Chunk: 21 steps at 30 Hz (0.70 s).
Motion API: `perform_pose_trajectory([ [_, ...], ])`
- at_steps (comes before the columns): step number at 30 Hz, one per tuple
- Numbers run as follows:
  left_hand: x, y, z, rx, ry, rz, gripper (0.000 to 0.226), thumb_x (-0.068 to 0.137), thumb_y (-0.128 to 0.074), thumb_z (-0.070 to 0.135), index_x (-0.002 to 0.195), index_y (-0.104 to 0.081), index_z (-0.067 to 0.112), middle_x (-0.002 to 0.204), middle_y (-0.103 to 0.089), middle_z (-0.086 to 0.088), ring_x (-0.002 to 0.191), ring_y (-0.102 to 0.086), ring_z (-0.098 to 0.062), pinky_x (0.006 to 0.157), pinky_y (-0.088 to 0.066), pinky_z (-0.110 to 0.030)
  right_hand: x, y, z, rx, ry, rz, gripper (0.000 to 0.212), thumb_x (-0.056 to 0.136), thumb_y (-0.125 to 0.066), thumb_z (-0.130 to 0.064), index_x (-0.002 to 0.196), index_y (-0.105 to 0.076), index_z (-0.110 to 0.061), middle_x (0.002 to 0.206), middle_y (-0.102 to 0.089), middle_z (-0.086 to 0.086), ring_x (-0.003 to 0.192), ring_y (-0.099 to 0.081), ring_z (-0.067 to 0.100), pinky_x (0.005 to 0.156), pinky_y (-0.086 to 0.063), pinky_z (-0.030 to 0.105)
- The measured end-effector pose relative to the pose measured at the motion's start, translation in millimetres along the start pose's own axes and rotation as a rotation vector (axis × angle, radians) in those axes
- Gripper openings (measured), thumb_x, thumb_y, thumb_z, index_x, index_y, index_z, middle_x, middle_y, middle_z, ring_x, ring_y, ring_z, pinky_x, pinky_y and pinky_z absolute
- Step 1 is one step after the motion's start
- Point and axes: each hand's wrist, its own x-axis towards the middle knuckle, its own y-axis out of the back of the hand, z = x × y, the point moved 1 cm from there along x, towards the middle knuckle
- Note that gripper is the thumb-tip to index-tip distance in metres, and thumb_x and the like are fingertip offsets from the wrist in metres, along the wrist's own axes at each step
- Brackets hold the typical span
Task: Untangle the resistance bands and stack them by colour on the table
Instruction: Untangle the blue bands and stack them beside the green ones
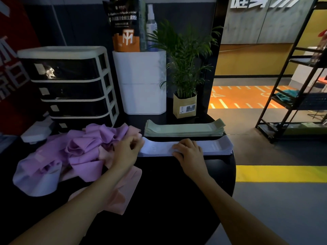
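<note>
A flat stack of pale lavender bands (214,146) lies across the black table (159,200), with a flat stack of green bands (184,129) just behind it. My left hand (128,150) pinches the left end of the top lavender band. My right hand (188,151) presses flat on the middle of that stack, fingers pointing left. A tangled heap of purple bands (85,147) sits at the left, mixed with pink bands (123,191) and a pale lavender band (39,181) at its near left edge.
Behind the heap stands a black-and-white drawer unit (70,85). A white bin (143,82) holding a powder bag and spray bottle, and a potted plant (184,96), stand at the back. The table's rounded edge (233,167) drops to the floor at right.
</note>
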Motion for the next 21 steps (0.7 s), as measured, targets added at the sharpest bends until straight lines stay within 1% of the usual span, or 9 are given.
perform_pose_trajectory([
  [1, -3.1, -0.3, -1.6, -0.069, 0.004, -0.010, 0.005, 0.088, -0.063, 0.020, 0.092, -0.062, 0.018, 0.080, -0.063, 0.008, 0.074, -0.056, -0.004, 0.065, -0.039, -0.002, 0.0, 0.0, 0.2, -0.012, 0.001, -0.001, 0.022, 0.092, -0.054, -0.028, 0.110, -0.065, -0.019, 0.113, -0.051, 0.001, 0.110, -0.044, 0.021, 0.086, -0.025, 0.029],
  [2, -6.6, -0.5, -3.7, -0.122, -0.001, -0.020, 0.012, 0.086, -0.066, 0.016, 0.097, -0.061, 0.019, 0.088, -0.064, 0.006, 0.080, -0.058, -0.005, 0.070, -0.040, -0.005, 0.0, -0.3, 0.4, -0.021, 0.002, -0.002, 0.022, 0.093, -0.053, -0.028, 0.110, -0.064, -0.020, 0.113, -0.050, 0.001, 0.111, -0.043, 0.020, 0.087, -0.025, 0.029],
  [4, -11.2, -0.8, -12.2, -0.156, -0.030, -0.056, 0.023, 0.082, -0.069, 0.011, 0.101, -0.059, 0.018, 0.098, -0.064, 0.002, 0.089, -0.061, -0.009, 0.081, -0.044, -0.013, -0.1, -1.1, 0.7, -0.029, 0.002, -0.003, 0.022, 0.093, -0.052, -0.028, 0.111, -0.064, -0.020, 0.114, -0.050, 0.000, 0.112, -0.043, 0.019, 0.089, -0.026, 0.030],
  [7, -16.3, -1.7, -21.1, -0.178, -0.049, -0.084, 0.029, 0.081, -0.069, 0.008, 0.106, -0.058, 0.020, 0.104, -0.064, 0.006, 0.098, -0.061, -0.007, 0.091, -0.047, -0.024, 0.1, -1.8, -0.7, -0.048, 0.006, -0.001, 0.022, 0.094, -0.052, -0.027, 0.111, -0.064, -0.019, 0.114, -0.051, 0.001, 0.111, -0.044, 0.021, 0.090, -0.028, 0.032],
  [9, -15.9, -2.1, -23.9, -0.173, -0.056, -0.068, 0.031, 0.082, -0.068, 0.007, 0.108, -0.058, 0.021, 0.105, -0.064, 0.008, 0.100, -0.062, -0.008, 0.092, -0.047, -0.025, 0.2, -1.9, -1.3, -0.064, 0.019, 0.009, 0.022, 0.094, -0.052, -0.026, 0.112, -0.063, -0.020, 0.115, -0.050, 0.001, 0.111, -0.045, 0.021, 0.091, -0.029, 0.033],
  [12, -15.9, -2.0, -24.0, -0.189, -0.066, -0.075, 0.035, 0.083, -0.066, 0.004, 0.114, -0.059, 0.019, 0.108, -0.064, 0.011, 0.101, -0.061, -0.003, 0.091, -0.046, -0.019, -1.3, -2.7, -2.0, -0.078, 0.047, 0.010, 0.023, 0.093, -0.054, -0.023, 0.115, -0.061, -0.022, 0.118, -0.050, 0.002, 0.112, -0.045, 0.020, 0.093, -0.029, 0.034],
  [15, -16.1, -3.3, -25.3, -0.128, -0.110, -0.045, 0.031, 0.083, -0.065, 0.001, 0.111, -0.063, 0.014, 0.109, -0.061, 0.006, 0.096, -0.061, -0.007, 0.090, -0.046, -0.017, -2.3, -4.0, -1.5, -0.099, 0.056, 0.017, 0.025, 0.091, -0.055, -0.019, 0.115, -0.061, -0.023, 0.117, -0.051, 0.003, 0.110, -0.048, 0.022, 0.091, -0.032, 0.037],
  [18, -15.3, -4.2, -25.3, -0.063, -0.141, -0.020, 0.028, 0.083, -0.065, -0.001, 0.110, -0.066, 0.009, 0.107, -0.059, 0.006, 0.090, -0.060, -0.008, 0.083, -0.042, -0.003, -2.9, -3.9, -2.1, -0.121, 0.047, 0.002, 0.027, 0.092, -0.053, -0.017, 0.117, -0.061, -0.023, 0.119, -0.050, 0.003, 0.113, -0.047, 0.023, 0.093, -0.031, 0.038],
  [21, -15.1, -3.8, -25.0, -0.048, -0.136, -0.017, 0.029, 0.083, -0.065, -0.001, 0.110, -0.066, 0.008, 0.107, -0.059, 0.005, 0.089, -0.061, -0.009, 0.080, -0.040, 0.001, -3.4, -2.9, -2.4, -0.131, 0.050, -0.005, 0.027, 0.093, -0.051, -0.017, 0.118, -0.062, -0.022, 0.121, -0.049, 0.004, 0.114, -0.045, 0.023, 0.094, -0.029, 0.038],
])
